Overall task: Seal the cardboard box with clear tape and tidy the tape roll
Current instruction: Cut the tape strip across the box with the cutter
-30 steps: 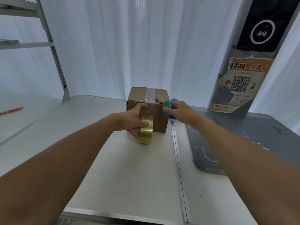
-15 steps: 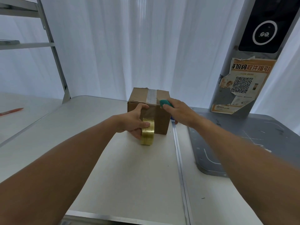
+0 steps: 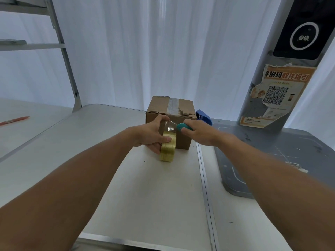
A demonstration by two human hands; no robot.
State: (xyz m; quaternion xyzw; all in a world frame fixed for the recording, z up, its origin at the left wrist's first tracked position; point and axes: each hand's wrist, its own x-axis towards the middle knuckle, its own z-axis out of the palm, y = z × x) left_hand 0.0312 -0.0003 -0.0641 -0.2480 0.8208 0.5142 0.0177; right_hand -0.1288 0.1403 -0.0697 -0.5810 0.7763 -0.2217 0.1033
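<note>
Cardboard box (image 3: 157, 105): brown corrugated cube, matte, top edges scuffed, standing on the far middle of the table (image 3: 145, 205), which is pale, smooth and metal-edged. A glossy strip of clear tape runs along the box top from far to near. Tape roll (image 3: 168, 151): yellowish translucent ring, held on edge against the lower near face of the box, bore axis left to right, tread facing near. Whether it touches the table cannot be told. A free clear length (image 3: 170, 125) rises from the roll to the box's upper near edge, wrinkled and shiny. Left hand (image 3: 151, 135) grips the roll, thumb across the tread, lower fingers curled beneath, forefinger stretched up to the tape. Right hand (image 3: 202, 133) is curled around a small rounded teal cutter (image 3: 182, 127), its tip at the tape's right edge. Blue plastic dispenser (image 3: 204, 116) just right of the box. Grey marked mat (image 3: 281, 153) at right, under a post bearing a torn orange poster (image 3: 277, 95). White pleated curtain (image 3: 145, 51) behind; red pen (image 3: 14, 120) far left.
</note>
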